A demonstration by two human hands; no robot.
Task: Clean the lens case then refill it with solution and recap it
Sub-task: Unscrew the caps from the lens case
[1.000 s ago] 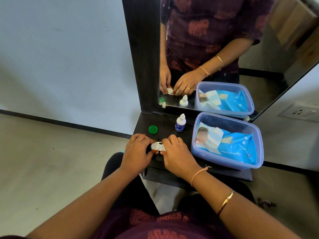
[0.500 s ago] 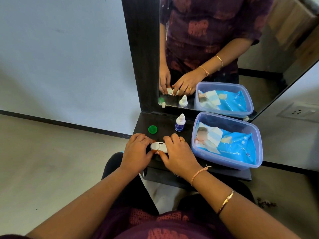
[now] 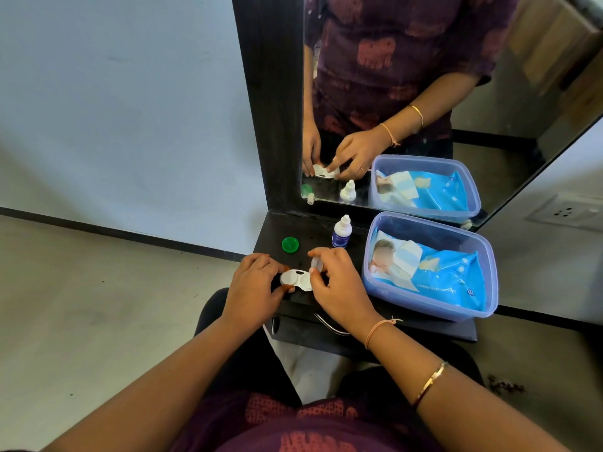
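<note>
A white lens case lies on the dark shelf near its front edge. My left hand pinches the case's left end, thumb and fingers curled round it. My right hand holds a white cap tilted on edge just above the case's right well. A green cap lies flat on the shelf behind the case. The small solution bottle, white with a blue label, stands upright and capped further back.
A clear blue-tinted tub with a blue wipes pack fills the shelf's right side. A dark-framed mirror stands at the back. A wall socket is at the right, and bare floor lies to the left.
The right hand has lifted the white cap off the case's right side; earlier both hands pressed on the closed case. The left hand stays on the case.
</note>
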